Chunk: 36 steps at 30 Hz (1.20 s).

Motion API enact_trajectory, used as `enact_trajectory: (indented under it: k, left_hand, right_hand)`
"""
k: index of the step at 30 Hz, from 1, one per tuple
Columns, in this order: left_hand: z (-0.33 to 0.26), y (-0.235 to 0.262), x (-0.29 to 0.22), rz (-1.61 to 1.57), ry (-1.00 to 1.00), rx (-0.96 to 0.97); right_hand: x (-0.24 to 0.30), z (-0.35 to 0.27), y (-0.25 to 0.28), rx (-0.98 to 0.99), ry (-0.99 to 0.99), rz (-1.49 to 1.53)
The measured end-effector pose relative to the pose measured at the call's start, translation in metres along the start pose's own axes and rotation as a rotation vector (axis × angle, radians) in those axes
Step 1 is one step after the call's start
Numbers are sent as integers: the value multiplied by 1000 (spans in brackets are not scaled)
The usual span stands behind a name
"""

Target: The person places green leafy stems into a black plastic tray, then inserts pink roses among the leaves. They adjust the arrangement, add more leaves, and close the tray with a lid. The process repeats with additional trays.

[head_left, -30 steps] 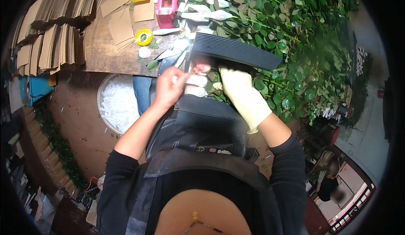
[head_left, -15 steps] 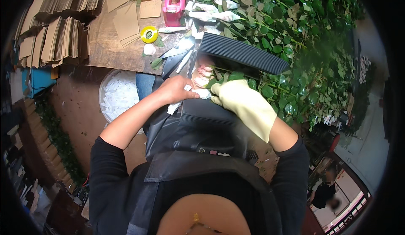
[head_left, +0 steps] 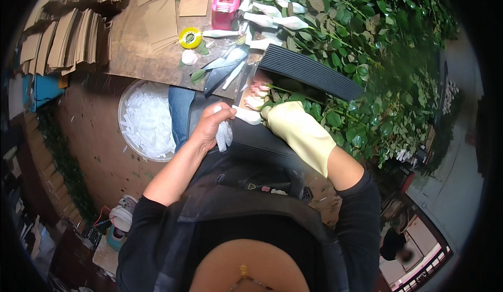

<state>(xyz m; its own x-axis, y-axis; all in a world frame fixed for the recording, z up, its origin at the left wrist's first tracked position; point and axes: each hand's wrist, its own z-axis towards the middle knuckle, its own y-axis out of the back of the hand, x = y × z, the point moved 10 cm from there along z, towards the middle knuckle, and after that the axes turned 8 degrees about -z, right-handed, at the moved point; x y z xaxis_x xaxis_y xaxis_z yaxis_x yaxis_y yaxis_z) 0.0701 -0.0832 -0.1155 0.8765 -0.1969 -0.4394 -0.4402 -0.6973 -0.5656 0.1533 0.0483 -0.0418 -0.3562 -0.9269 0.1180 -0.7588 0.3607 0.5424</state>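
Netted flower, one, between left hand and right hand

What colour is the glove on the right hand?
Pale yellow; the glove shows best in the head view.

You're in a flower-packing workshop: pink flowers, heaped leafy stems, stacked cardboard and a tape dispenser show it.

A: so what's that counter, eleven o'clock?
B: wood, scuffed and mostly matt. Card stacks at ten look dry and matt, tape dispenser at twelve is glossy plastic.
A: and the right hand?
B: smooth, rubbery-looking glove. Apron at six has a slick plasticky sheen, leaves around two kinda waxy.
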Motion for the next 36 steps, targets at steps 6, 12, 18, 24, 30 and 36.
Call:
enact_trajectory:
  k: [6,12,18,24,30,36]
  left_hand:
    - [-84,111,-134,225,-425,-331]
    - [-111,71,-147,1921,-835,-515]
    - [-16,-77,-100,1618,-870,220]
    - [16,-84,-92,1741,-797,272]
    - [21,-80,-71,1805,-765,291]
    - [19,-74,-80,1723,-780,328]
  right_hand:
    - [-3,6,-10,-150,65,-82]
    - [6,3,1,-148,81,-48]
    - [-5,-15,11,-203,-4,57]
    - [-6,-39,31,-139,-106,148]
    - [-1,-31,25,-114,-64,127]
    - [14,1,2,-156,69,-102]
